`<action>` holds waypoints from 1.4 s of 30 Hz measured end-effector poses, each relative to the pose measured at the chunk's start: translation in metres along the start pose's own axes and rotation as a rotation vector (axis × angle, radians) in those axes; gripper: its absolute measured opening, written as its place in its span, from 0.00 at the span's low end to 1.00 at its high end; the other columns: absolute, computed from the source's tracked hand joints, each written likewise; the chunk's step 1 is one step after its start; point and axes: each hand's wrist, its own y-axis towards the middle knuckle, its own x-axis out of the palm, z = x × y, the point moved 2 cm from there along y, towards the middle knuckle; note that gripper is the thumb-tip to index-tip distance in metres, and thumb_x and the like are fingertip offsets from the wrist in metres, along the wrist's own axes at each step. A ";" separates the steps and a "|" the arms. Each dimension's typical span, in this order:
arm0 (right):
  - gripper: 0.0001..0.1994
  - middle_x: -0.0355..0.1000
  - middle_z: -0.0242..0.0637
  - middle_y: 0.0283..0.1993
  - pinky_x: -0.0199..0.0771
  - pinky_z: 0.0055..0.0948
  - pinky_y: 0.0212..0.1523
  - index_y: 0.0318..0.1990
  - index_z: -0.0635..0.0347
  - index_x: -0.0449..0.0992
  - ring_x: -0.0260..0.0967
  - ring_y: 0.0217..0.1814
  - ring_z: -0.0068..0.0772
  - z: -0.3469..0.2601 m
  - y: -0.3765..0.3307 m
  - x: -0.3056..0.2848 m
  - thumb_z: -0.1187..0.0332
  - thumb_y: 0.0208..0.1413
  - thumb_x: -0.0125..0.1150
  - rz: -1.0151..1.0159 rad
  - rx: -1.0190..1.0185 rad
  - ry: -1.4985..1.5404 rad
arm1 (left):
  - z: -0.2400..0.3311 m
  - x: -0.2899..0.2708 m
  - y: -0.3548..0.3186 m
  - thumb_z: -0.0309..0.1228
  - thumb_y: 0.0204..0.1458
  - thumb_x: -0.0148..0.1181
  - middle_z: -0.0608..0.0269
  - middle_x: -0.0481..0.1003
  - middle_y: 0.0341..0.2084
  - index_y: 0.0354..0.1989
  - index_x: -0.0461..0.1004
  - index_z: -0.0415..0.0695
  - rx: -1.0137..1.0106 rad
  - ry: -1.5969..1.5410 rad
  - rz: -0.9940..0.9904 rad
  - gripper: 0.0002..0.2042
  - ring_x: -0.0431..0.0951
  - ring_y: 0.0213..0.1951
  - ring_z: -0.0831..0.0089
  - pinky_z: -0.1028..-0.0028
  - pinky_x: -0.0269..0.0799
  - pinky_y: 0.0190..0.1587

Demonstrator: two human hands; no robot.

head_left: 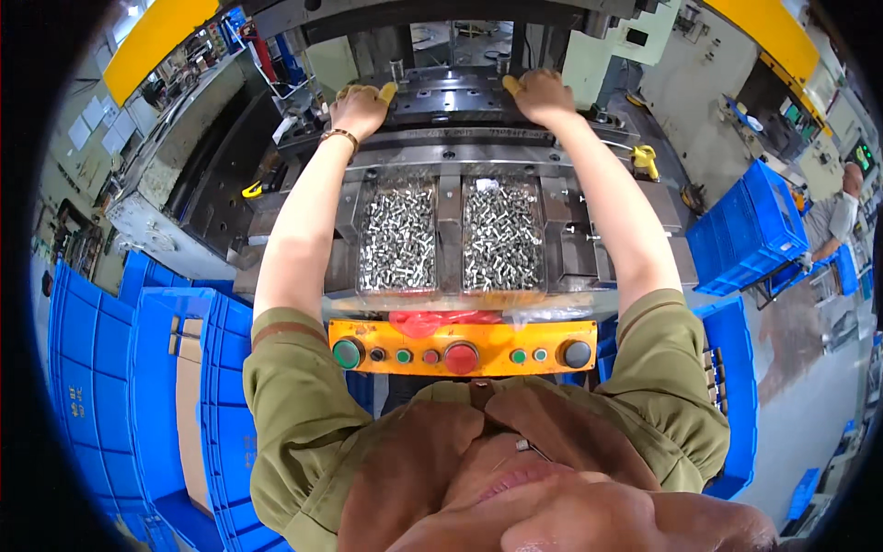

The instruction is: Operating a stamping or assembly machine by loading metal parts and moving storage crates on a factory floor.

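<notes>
Both my arms reach forward to a dark metal press die [449, 99]. My left hand [361, 112] is at the die's left end, its yellow-covered thumb stretched inward, apart from the bent fingers; nothing shows between them. At the right end my right hand [544, 97] points its yellow-covered thumb inward, while its other fingers are hidden behind the hand. A shiny flat metal piece [449, 83] spans the die between the thumbs; I cannot tell whether either hand touches it. Nearer me, two clear trays hold many small metal rivets or pins, one left [397, 241], one right [502, 239].
An orange control panel [414, 364] with several buttons, a large red one [461, 358] among them, lies before me. Blue crates stand at left [175, 405] and right [750, 225]. A yellow-handled tool [644, 162] lies right of the die. Another person's arm [832, 241] shows far right.
</notes>
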 end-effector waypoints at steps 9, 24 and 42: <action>0.23 0.75 0.45 0.32 0.75 0.38 0.34 0.30 0.65 0.79 0.73 0.30 0.42 0.004 0.011 0.011 0.50 0.56 0.52 0.221 0.085 0.221 | -0.015 0.040 0.048 0.49 0.57 0.43 0.47 0.71 0.51 0.50 0.71 0.40 0.050 0.191 -0.041 0.25 0.72 0.51 0.53 0.60 0.68 0.50; 0.04 0.73 0.23 0.33 0.60 0.32 0.47 0.28 0.51 0.77 0.65 0.38 0.29 0.069 -0.184 -0.030 0.65 0.52 0.63 0.857 -0.566 0.583 | 0.102 -0.030 -0.129 0.22 0.56 0.54 0.51 0.61 0.58 0.62 0.57 0.38 0.208 -1.847 0.106 0.25 0.66 0.58 0.59 0.65 0.62 0.62; 0.07 0.73 0.29 0.36 0.52 0.51 0.58 0.31 0.53 0.79 0.67 0.46 0.40 0.205 -0.320 0.055 0.64 0.45 0.65 0.807 0.398 -0.232 | 0.058 0.052 -0.215 0.24 0.56 0.53 0.55 0.74 0.45 0.51 0.72 0.39 0.484 -0.360 0.070 0.14 0.74 0.45 0.67 0.73 0.69 0.48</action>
